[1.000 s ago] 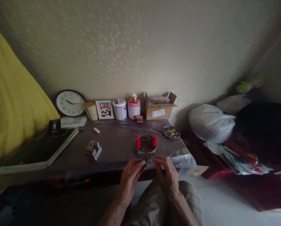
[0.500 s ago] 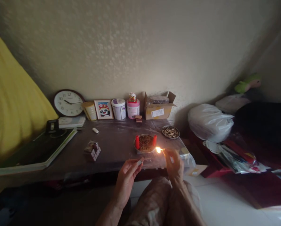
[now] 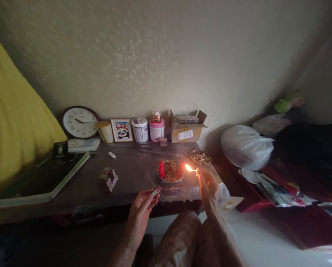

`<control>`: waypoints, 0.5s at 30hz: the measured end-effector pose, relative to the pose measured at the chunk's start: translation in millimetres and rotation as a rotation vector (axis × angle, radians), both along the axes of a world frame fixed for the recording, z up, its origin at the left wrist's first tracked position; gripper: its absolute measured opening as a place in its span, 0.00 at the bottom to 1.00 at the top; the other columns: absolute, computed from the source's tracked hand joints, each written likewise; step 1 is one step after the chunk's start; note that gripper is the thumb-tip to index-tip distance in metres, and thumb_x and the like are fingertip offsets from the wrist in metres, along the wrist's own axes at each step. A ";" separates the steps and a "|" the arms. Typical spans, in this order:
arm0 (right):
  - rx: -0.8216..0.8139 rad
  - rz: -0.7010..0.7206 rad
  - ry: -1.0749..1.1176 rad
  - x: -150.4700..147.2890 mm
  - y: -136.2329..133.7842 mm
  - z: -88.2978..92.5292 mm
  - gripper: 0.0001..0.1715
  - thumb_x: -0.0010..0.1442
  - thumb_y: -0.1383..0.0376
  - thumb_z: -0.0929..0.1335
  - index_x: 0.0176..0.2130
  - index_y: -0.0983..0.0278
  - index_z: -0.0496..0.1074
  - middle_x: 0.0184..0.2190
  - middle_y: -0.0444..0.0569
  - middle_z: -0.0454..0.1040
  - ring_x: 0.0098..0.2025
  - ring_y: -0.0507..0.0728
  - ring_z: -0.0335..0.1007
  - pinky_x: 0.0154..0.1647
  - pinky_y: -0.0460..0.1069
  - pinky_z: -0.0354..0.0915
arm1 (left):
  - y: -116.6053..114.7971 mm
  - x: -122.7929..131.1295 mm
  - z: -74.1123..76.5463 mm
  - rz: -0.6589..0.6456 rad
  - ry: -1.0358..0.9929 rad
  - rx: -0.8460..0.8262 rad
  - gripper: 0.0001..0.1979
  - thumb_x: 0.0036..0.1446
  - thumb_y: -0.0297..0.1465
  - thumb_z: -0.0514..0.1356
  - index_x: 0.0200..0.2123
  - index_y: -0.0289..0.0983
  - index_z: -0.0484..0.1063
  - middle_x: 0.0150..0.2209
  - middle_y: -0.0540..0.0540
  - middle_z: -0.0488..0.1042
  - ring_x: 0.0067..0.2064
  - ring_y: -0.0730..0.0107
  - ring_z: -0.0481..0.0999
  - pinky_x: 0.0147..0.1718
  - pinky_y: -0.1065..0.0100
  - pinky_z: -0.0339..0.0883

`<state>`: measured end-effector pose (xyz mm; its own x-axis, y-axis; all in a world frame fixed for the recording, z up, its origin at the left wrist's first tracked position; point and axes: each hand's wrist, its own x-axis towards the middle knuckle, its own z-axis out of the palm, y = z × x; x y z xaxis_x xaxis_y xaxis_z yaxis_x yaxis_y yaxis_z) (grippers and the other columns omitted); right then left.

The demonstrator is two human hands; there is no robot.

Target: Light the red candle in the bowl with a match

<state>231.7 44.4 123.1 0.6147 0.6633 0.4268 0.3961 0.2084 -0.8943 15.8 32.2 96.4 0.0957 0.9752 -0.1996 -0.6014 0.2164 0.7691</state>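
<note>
Between the fingers of my right hand [image 3: 209,183] is a burning match [image 3: 192,169], its flame pointing left, close to the right-hand red candle [image 3: 181,168]. Whether the flame touches that candle I cannot tell. A second red candle [image 3: 161,170] stands at the left side of a round dish [image 3: 170,181] filled with brown grains. My left hand [image 3: 143,204] grips a small matchbox [image 3: 156,191] in front of the dish, near the table's front edge. Behind the right hand, a round plate [image 3: 193,160] holds many loose matchsticks [image 3: 201,157].
Stacked matchboxes [image 3: 112,181] stand on the table's left, near a green book [image 3: 43,178]. Along the wall are a clock [image 3: 80,122], a framed panda picture [image 3: 122,130], tins [image 3: 140,130] and an open carton [image 3: 186,131]. White bags [image 3: 246,146] lie at right.
My right hand has moved slightly right and up with the burning match, whose flame is now longer. My left hand has drawn back to the left with the matchbox.
</note>
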 end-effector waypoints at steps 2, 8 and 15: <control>0.005 0.017 0.017 -2.3 2.6 0.7 0.18 0.54 0.50 0.69 0.30 0.63 0.75 0.27 0.45 0.75 0.30 0.55 0.68 0.32 0.48 0.64 | -0.3 -2.0 0.1 0.008 -0.003 -0.007 0.17 0.41 0.39 0.72 0.32 0.36 0.78 0.39 0.43 0.82 0.40 0.68 0.78 0.44 0.67 0.67; 0.013 0.087 0.051 -9.4 13.7 -2.7 0.18 0.54 0.52 0.69 0.31 0.64 0.74 0.25 0.44 0.74 0.29 0.54 0.67 0.32 0.48 0.64 | -0.4 -8.2 -2.2 0.028 0.004 -0.009 0.18 0.41 0.40 0.72 0.33 0.36 0.78 0.35 0.45 0.82 0.40 0.66 0.78 0.45 0.66 0.67; 0.014 0.201 0.105 -24.1 28.2 -3.7 0.17 0.54 0.52 0.70 0.30 0.65 0.75 0.24 0.45 0.74 0.27 0.53 0.67 0.30 0.47 0.64 | -0.9 -14.3 -1.5 0.039 0.004 -0.007 0.16 0.44 0.39 0.70 0.34 0.36 0.78 0.36 0.45 0.81 0.42 0.65 0.77 0.47 0.65 0.66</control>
<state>207.6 72.6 119.4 0.5123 0.7716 0.3771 0.2498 0.2863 -0.9250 1.5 31.3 94.9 0.0564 0.9769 -0.2063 -0.6066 0.1976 0.7700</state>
